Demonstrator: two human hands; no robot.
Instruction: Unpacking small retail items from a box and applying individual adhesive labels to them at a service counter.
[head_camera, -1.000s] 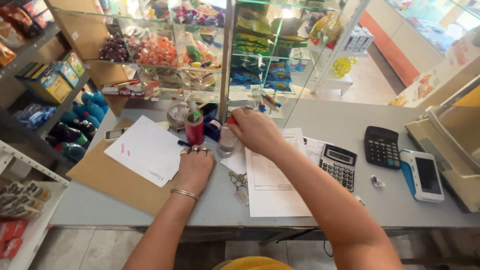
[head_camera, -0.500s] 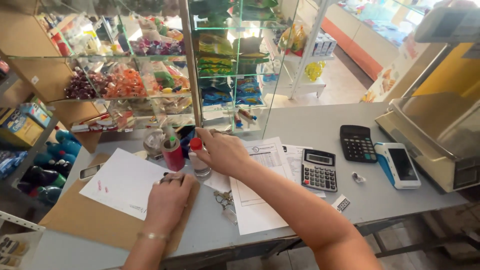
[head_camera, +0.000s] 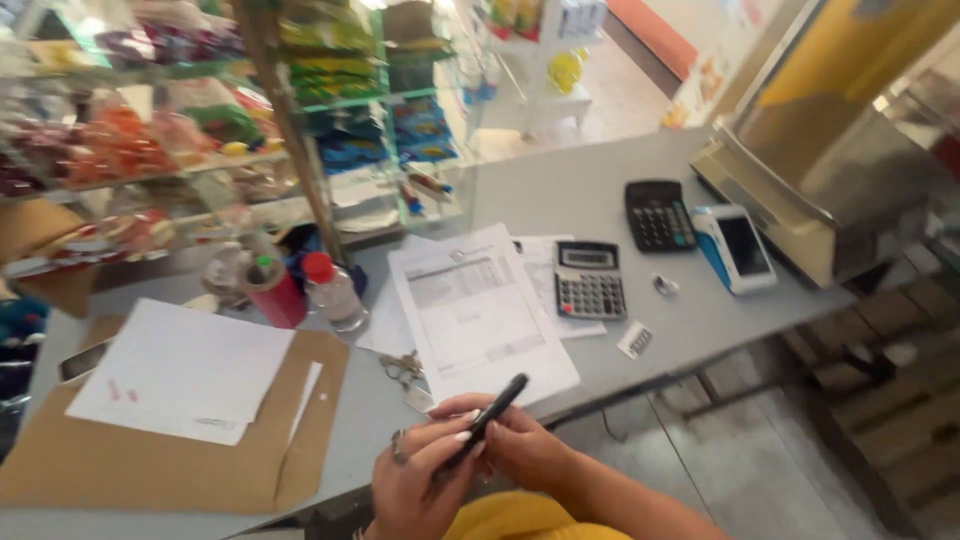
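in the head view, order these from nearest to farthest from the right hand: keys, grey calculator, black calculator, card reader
From the right hand, which holds a black pen together with the left hand:
1. Keys, just beyond the hands, slightly left.
2. Grey calculator, farther up the counter, to the right.
3. Black calculator, behind the grey one.
4. Card reader, farthest right, too close to the black calculator to call firmly.

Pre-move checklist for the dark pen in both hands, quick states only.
1. Slim dark pen held by both hands: ok, left hand and right hand both touch it.
2. Pen over the grey counter edge, not resting on it: ok.
3. Printed white form flat, uncovered: ok.
4. Pen cap on or off: cannot tell.
5. Bunch of metal keys lies off the form, beside it: ok.
6. Grey desk calculator overlapping papers: not ok.
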